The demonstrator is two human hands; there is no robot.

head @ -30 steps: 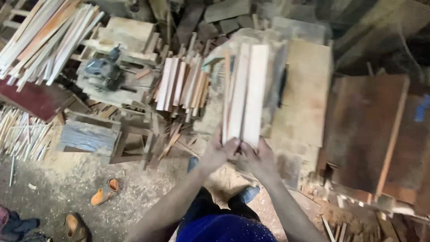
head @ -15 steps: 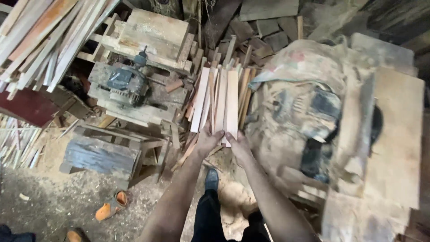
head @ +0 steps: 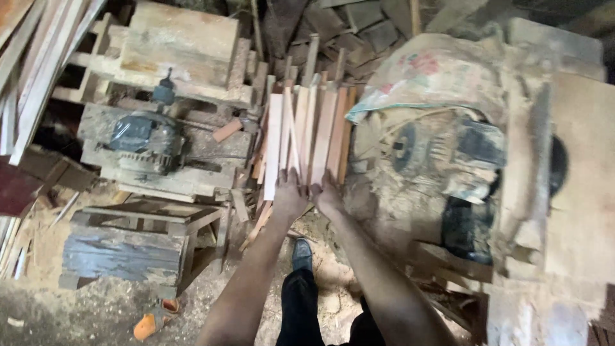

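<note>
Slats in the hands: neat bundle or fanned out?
Fanned out. The wooden slats splay apart at their far ends, one crossing diagonally, while left hand and right hand pinch the near ends together.

Both hands, the left hand (head: 289, 195) and the right hand (head: 328, 194), hold the near ends of some thin wooden slats (head: 306, 131) standing between a dusty motor (head: 142, 138) and a big sack-covered machine (head: 442, 128).

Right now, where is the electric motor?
In the head view the motor sits left of centre on a rough wooden bench, left of the slats that both hands hold, and above the wooden stool.
</note>
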